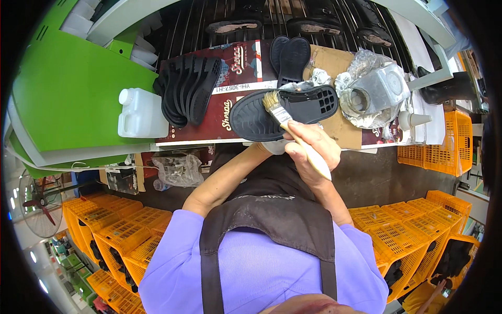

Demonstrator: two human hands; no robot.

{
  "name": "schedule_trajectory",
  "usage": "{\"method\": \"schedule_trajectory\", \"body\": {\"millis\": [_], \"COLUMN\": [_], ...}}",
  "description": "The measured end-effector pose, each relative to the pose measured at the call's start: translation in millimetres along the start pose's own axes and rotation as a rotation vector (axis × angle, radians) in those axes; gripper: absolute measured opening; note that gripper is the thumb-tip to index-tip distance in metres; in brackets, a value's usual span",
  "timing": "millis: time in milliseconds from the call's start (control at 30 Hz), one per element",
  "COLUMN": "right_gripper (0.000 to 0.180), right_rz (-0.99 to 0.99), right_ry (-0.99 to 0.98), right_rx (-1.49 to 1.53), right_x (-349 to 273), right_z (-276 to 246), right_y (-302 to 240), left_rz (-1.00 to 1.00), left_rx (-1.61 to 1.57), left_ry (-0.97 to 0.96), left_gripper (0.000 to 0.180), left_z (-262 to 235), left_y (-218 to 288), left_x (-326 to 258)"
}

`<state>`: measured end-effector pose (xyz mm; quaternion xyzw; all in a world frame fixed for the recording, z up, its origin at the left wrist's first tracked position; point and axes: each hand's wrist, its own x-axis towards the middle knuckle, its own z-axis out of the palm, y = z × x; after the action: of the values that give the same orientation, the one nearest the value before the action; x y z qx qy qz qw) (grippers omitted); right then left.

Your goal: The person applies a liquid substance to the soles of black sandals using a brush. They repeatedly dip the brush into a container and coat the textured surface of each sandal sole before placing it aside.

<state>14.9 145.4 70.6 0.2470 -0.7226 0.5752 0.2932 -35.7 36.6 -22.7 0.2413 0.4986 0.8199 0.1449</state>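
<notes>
My right hand (pixel 319 150) is closed round the pale handle of a flat paintbrush (pixel 282 114). The brush bristles rest on the upper face of a black shoe sole (pixel 251 116), near its inner edge. My left hand (pixel 273 147) grips that sole from below, most of its fingers hidden under it. The sole lies tilted sideways over the front of the bench, its grid-patterned heel end to the right. Just behind it, two more black soles (pixel 293 56) overlap. To the left leans a row of several black soles (pixel 191 89).
A white plastic jug (pixel 144 114) stands at the left beside a green panel (pixel 78 89). At right, a clear plastic container (pixel 384 86) lies on crumpled plastic, near a white nozzle bottle (pixel 413 120). Black boots (pixel 235 23) line the back rack. Orange crates (pixel 402 225) stand behind me on both sides.
</notes>
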Motion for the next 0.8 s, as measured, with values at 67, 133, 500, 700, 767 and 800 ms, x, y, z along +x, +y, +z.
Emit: {"method": "schedule_trajectory", "body": {"millis": [67,133,500,700,767,800], "right_gripper": [0.036,0.035,0.032,0.025,0.023,0.022], "right_rz": [0.006,0.035,0.034,0.046,0.055,0.055], "right_ry": [0.004,0.009,-0.044,-0.107,-0.122,-0.124], "right_rx": [0.026,0.061,0.114,0.148,0.161,0.164], "right_x": [0.5,1.0,5.9,11.2,12.5,13.0], "right_z": [0.5,2.0,1.7,-0.8,-2.3,-2.6], "right_y": [-1.0,-3.2,-10.6,-13.3,-11.8,-10.6], "left_rz": [-0.037,-0.042,0.057,0.07,0.071,0.071], "left_rx": [-0.039,0.09,0.662,0.693,0.697,0.695], "left_ry": [0.021,0.0,-0.153,-0.168,-0.174,-0.179], "left_gripper": [0.049,0.048,0.039,0.035,0.033,0.032], "left_z": [0.2,-0.5,2.6,4.9,6.4,7.5], "left_y": [-3.4,-3.4,-8.0,-10.2,-9.6,-8.6], "left_x": [-0.2,-3.5,-23.9,-27.6,-28.9,-29.2]}}
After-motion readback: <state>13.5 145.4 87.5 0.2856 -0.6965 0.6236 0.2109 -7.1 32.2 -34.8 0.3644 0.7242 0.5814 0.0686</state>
